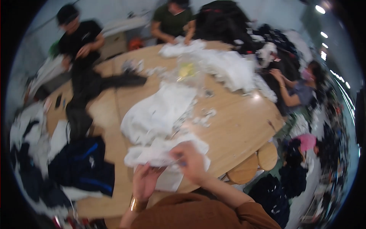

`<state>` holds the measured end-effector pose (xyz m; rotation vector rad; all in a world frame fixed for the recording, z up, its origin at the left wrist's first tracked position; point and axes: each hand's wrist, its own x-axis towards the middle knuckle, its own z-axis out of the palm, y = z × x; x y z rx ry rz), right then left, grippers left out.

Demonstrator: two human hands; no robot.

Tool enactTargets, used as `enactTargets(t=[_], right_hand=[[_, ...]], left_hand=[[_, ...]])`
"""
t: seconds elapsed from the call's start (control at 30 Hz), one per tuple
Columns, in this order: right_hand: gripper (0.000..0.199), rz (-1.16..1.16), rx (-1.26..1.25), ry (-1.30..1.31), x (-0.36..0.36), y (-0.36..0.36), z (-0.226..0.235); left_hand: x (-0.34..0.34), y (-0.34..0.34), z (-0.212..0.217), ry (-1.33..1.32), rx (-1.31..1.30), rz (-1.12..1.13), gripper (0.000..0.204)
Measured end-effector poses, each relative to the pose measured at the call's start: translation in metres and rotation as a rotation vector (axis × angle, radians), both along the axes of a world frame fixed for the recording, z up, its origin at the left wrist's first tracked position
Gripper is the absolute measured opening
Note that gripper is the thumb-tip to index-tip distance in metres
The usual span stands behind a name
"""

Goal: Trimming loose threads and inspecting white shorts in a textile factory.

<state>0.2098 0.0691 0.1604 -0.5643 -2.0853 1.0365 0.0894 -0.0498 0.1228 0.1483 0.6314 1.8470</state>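
A white garment (152,152) lies bunched at the table's near edge in front of me. My left hand (146,181), with a gold band at the wrist, grips the garment's near edge, its fingers partly hidden by the cloth. Over the same edge, my right hand (192,160) is closed and smeared by motion. A small dark bit shows at its fingertips, too blurred to name. Just beyond lies a larger heap of white cloth (158,110), and a flat white piece (169,180) sits beneath my hands.
Small white scraps (204,117) and a clear plastic bag with something yellow (187,71) lie on the wooden table (236,126). Dark blue shorts (85,164) and dark clothing (80,95) lie left. White garments (228,66) are piled far right. Several people work around the table; stools (244,168) stand right.
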Motion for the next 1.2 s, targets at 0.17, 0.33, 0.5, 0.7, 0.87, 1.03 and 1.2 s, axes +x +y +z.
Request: enactTargets(t=[0.17,0.33,0.5,0.7,0.87,1.03,1.2], right_hand=[[0.021,-0.02,0.133,0.035,-0.003,0.002,0.005],[0.02,0.019,0.267,0.074,-0.014,-0.003,0.003],[0.026,0.107,0.515,0.035,-0.013,-0.002,0.021],[0.04,0.057,-0.097,-0.206,-0.011,-0.013,0.043],[0.036,0.124,0.393,-0.368,-0.008,-0.009,0.044],[0.031,0.11,0.547,-0.45,-0.011,-0.006,0.055],[0.031,0.107,0.598,-0.451,-0.012,-0.005,0.057]], left_hand=[[0.004,0.002,0.023,-0.023,0.004,-0.022,0.037],[0.0,-0.008,0.03,0.04,-0.016,-0.036,0.046],[-0.003,-0.016,0.037,0.063,-0.027,-0.031,0.048],[-0.006,-0.03,0.034,0.067,-0.044,0.011,0.049],[-0.007,-0.037,0.029,0.124,-0.052,0.041,0.048],[-0.008,-0.04,0.028,0.24,-0.049,0.037,0.046],[-0.01,-0.041,0.028,0.313,-0.059,0.03,0.044]])
